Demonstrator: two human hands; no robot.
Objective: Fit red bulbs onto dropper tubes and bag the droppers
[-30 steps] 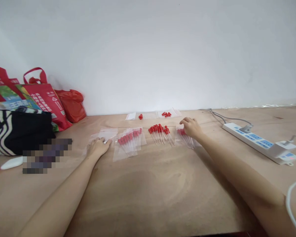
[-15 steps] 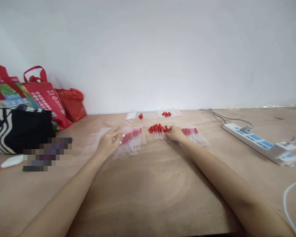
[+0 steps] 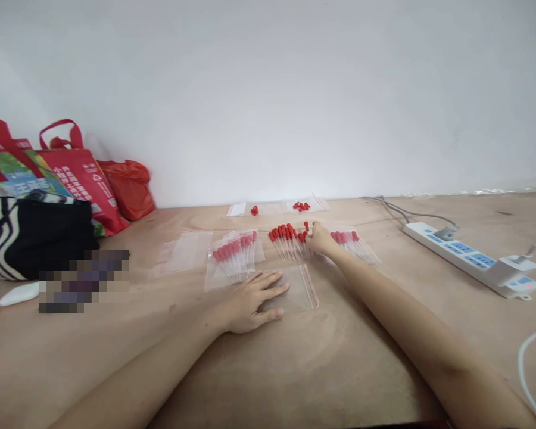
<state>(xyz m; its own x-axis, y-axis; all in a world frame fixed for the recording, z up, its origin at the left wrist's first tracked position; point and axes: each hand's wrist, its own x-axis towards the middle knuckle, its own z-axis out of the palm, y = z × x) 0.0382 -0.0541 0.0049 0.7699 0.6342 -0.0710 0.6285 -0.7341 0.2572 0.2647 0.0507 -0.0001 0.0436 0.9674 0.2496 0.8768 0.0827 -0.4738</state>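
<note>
My left hand (image 3: pixel 256 300) lies flat with fingers spread on a clear zip-lock bag (image 3: pixel 298 286). The bag's red-striped opening faces right. Beyond it, several droppers (image 3: pixel 284 232) with red rubber bulbs and thin clear tubes lie side by side on the table. At the right end of this row, my right hand (image 3: pixel 320 239) is closed, and a dropper (image 3: pixel 306 226) shows its red bulb at the fingertips; its tube is hidden. Bagged droppers (image 3: pixel 234 250) lie left of the row, and more bagged droppers (image 3: pixel 348 239) lie to the right, partly behind my right hand.
Flat clear bags (image 3: pixel 190 250) lie at the left. Near the wall are bags with loose red bulbs (image 3: pixel 301 206). A white power strip (image 3: pixel 469 259) with cables is at the right. Shopping bags (image 3: pixel 89 179) and a black striped cloth item (image 3: pixel 40 235) stand at the left.
My left hand has come from the left toward the middle and now presses on a clear bag in front of the droppers. My right hand stays at the row's right end.
</note>
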